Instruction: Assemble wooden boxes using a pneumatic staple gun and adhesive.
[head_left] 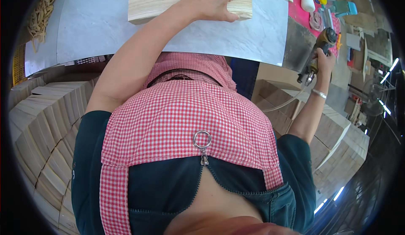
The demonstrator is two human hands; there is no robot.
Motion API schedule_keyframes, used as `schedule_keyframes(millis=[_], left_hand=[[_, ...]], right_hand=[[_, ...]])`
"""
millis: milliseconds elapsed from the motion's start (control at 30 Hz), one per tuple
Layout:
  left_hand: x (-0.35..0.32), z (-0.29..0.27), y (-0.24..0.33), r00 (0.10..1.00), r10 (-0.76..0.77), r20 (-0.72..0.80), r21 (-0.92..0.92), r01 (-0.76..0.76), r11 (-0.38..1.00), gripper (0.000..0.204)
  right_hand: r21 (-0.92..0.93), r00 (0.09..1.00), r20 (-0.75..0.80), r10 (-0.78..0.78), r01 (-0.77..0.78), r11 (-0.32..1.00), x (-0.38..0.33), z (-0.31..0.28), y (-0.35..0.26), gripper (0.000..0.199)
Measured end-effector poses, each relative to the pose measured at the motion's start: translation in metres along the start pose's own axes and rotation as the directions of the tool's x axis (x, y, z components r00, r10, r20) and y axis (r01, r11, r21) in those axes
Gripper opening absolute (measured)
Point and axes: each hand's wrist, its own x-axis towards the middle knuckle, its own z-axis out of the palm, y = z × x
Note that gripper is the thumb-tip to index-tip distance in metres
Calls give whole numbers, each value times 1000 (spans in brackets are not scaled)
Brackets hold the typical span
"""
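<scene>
Left hand (pixel 209 0) flat, fingers spread, pressing pale rectangular wooden panel (pixel 168 1) on grey-white marbled worktable (pixel 97 24). Right hand (pixel 324 62) fist closed round yellow-black pneumatic nail gun (pixel 317 53), held off table's right edge, well apart from panel. Fastening apparently not begun. Panel's top edge cut off; gun's nose hard to make out.

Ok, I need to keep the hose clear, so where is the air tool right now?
In the head view, the air tool is gripped in the right hand, off the right edge of the white table, below the red mat.
</scene>
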Motion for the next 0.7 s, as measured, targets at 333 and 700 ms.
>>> schedule_keyframes(millis=[333,700], left_hand=[[0,0,-7,999,38,-12,-113,-40,993,46],[-4,-4,-6,997,81,17,-160,-77,984,48]], right_hand=[[193,971,146,-191,161,968,-167,9,-148,20],[147,882,408,-234,190,971,-176,20,-169,21]])
